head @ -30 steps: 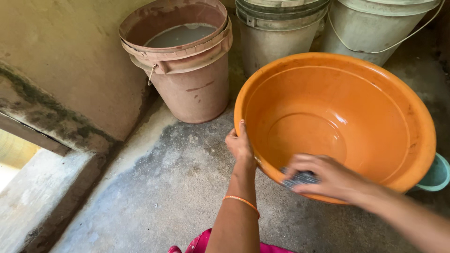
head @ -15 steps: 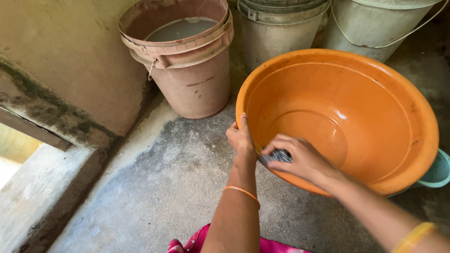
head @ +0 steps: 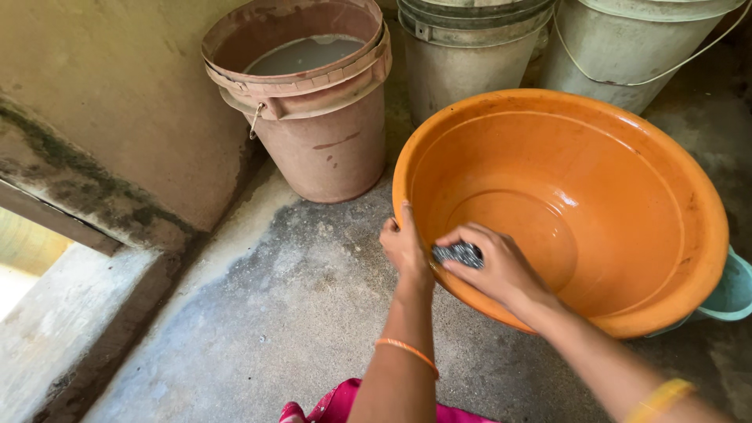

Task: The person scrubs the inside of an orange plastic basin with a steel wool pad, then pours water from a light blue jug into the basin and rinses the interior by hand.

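A large orange plastic basin (head: 627,196) is tilted toward me on the concrete floor. My left hand (head: 405,247) grips its near left rim, thumb over the edge. My right hand (head: 493,262) presses a grey steel scrubber (head: 458,254) against the inner wall of the basin, close to the left hand. An orange bangle sits on my left wrist and a yellow one on my right forearm.
A pinkish-brown bucket (head: 313,117) holding cloudy water stands against the wall at back left. Two grey-white buckets (head: 462,55) (head: 627,47) stand behind the basin. A teal container (head: 732,290) peeks out at the basin's right. A concrete step (head: 70,329) drops at left.
My right hand with the scrubber has slid leftward along the basin's near inner wall, ending beside my left hand. The left hand has kept its grip on the rim.
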